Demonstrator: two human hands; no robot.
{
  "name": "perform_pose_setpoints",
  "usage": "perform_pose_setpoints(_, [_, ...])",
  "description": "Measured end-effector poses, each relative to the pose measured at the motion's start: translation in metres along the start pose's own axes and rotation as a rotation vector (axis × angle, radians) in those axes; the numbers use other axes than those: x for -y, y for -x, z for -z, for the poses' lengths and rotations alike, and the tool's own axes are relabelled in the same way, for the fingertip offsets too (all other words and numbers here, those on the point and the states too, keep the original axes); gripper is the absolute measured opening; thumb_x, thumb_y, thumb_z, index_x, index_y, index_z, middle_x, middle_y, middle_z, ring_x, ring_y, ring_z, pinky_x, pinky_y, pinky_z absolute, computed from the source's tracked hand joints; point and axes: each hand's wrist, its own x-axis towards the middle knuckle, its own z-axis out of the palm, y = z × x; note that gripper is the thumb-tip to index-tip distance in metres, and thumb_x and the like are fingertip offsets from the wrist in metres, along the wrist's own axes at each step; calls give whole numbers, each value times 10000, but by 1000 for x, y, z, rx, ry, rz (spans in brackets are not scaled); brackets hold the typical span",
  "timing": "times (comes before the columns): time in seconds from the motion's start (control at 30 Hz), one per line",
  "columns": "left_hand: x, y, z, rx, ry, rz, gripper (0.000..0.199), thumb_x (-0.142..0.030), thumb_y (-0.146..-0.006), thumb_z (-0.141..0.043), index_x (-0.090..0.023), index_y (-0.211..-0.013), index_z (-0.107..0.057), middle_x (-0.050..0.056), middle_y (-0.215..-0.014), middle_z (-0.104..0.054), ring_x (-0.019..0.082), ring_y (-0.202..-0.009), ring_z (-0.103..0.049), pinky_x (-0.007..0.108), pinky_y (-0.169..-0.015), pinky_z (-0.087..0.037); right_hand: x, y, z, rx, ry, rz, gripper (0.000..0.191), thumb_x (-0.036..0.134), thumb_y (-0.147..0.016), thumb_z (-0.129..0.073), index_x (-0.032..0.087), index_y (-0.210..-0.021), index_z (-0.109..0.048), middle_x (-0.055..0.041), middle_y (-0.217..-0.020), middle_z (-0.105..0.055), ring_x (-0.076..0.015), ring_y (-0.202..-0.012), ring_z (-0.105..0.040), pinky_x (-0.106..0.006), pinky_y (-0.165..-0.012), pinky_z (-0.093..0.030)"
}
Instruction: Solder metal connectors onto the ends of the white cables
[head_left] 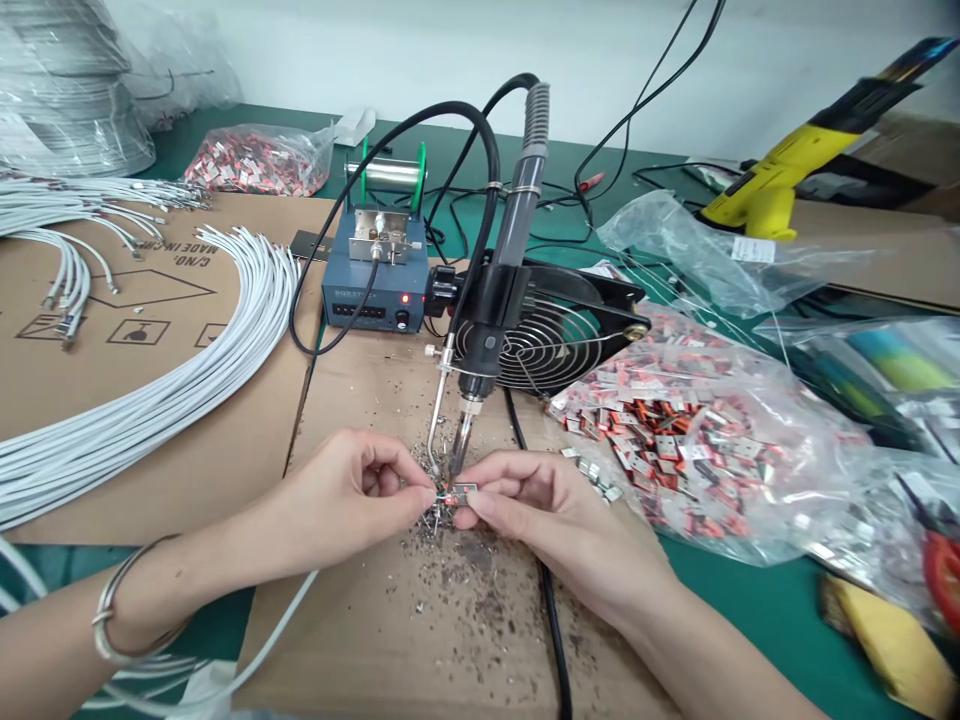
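Between finger and thumb, my right hand [536,505] pinches a small USB connector [460,493] with orange plastic and a metal shell. My left hand [367,485] is closed on the end of a white cable [289,610], whose length trails down toward the lower left. Cable end and connector meet right under the tip of a soldering iron [465,435] clamped in a stand. A thin metal solder feed tube [438,405] points at the same spot. Whether the wires touch the connector's contacts is too small to tell.
Behind stand a blue solder feeder [367,285] with a solder spool [394,175] and a black fan [555,340]. An open bag of connectors [675,440] lies right, bundled white cables [247,340] left. A yellow heat gun [787,165] rests at the back right. Solder bits litter the cardboard [360,620].
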Motion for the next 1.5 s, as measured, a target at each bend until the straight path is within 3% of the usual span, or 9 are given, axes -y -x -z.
perform_pose_setpoints(0.27, [0,-2,1,5,24,15,259,-400,-677,-579,-151,-736,-621,-42,-548,-465,-24,-478,-359,63,-426,-254,-2,0,3,31,-42,3,125,212,-728,-668,141,-830,-650,-42,-712,-669,-40,-656,-624,-64,-605,-452])
perform_pose_setpoints(0.57, [-1,-3,-1,5,-50,71,223,-366,-685,-554,-161,-750,-614,-51,-541,-454,-26,-459,-336,67,-409,-227,4,0,-4,-71,48,-45,110,192,-702,-675,119,-766,-624,-37,-687,-662,-47,-643,-622,-82,-588,-455])
perform_pose_setpoints(0.87, [12,-4,1,-41,-138,-20,290,-457,-722,-518,-194,-774,-629,-45,-581,-476,-22,-520,-361,77,-467,-255,2,-1,-2,-38,99,16,99,189,-717,-664,130,-785,-620,-25,-699,-664,-42,-654,-620,-84,-593,-458])
perform_pose_setpoints(1.5, [5,-1,-1,-16,-35,-69,279,-403,-704,-566,-137,-766,-622,-51,-534,-423,-33,-479,-329,68,-438,-238,0,2,1,-31,200,20,136,219,-739,-649,112,-814,-613,-49,-734,-660,-66,-686,-627,-124,-629,-476])
